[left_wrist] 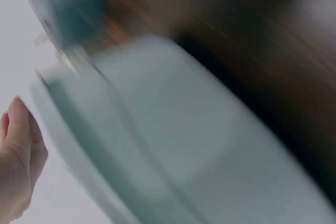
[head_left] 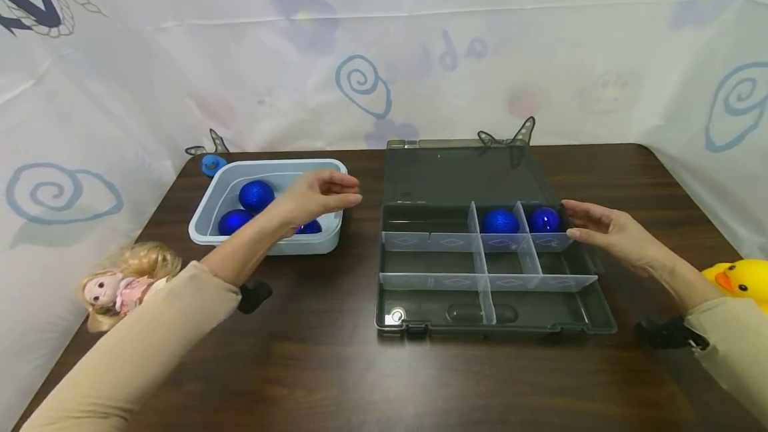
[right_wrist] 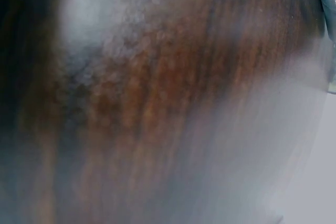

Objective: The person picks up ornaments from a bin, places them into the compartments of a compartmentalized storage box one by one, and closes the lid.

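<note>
Over the right part of a light-blue plastic tub point(head_left: 327, 240) hovers my left hand point(head_left: 318, 193), its fingers loosely bent and no object visible in it. Two glittery blue balls point(head_left: 257, 196) and a shiny blue ball, partly behind the wrist, lie in the tub. My right hand point(head_left: 609, 232) is at the right edge of a grey see-through divided case point(head_left: 435, 259); whether its fingertips touch the wall I cannot tell. In the case's back row, a glittery blue ball point(head_left: 501, 221) sits in the middle compartment and a shiny blue ball point(head_left: 545, 219) in the right one.
The case's lid point(head_left: 462, 175) lies folded back. A doll point(head_left: 123, 285) is at the left edge, a small blue duck point(head_left: 213, 165) behind the tub, a yellow duck point(head_left: 747, 280) beside the right forearm. A patterned white curtain point(head_left: 420, 72) stands behind the brown table point(head_left: 312, 359).
</note>
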`<action>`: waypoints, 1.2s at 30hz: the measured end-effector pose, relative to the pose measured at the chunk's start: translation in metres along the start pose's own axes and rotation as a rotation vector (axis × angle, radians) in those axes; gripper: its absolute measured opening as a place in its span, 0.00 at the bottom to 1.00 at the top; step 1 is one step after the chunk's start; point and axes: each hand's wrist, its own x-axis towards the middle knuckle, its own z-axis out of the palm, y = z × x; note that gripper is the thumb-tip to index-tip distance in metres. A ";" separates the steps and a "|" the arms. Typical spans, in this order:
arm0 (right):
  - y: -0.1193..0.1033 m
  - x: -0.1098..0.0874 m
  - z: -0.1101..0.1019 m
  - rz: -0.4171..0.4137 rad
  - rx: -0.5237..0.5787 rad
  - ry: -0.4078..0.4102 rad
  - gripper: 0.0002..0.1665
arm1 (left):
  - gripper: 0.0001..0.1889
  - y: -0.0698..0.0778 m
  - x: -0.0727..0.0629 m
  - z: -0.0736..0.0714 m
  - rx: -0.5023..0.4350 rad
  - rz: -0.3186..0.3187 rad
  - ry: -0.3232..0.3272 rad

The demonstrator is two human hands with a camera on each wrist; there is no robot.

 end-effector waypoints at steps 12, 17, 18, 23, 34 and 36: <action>0.004 -0.005 -0.001 -0.005 0.009 0.003 0.34 | 0.29 -0.051 -0.012 -0.064 0.217 -0.128 -0.149; 0.004 -0.003 0.002 -0.030 0.044 -0.005 0.34 | 0.28 -0.054 -0.007 -0.062 0.254 -0.125 -0.232; 0.004 -0.003 0.002 -0.031 0.045 -0.006 0.33 | 0.28 -0.054 -0.007 -0.060 0.266 -0.123 -0.238; 0.002 -0.003 0.003 -0.024 0.021 -0.007 0.34 | 0.28 -0.054 -0.007 -0.058 0.304 -0.137 -0.219; 0.000 -0.002 0.001 -0.036 0.023 -0.010 0.33 | 0.26 -0.007 -0.001 -0.048 0.005 0.004 0.034; 0.000 -0.002 0.002 -0.035 0.028 -0.009 0.33 | 0.25 0.002 0.004 -0.031 -0.037 0.035 0.042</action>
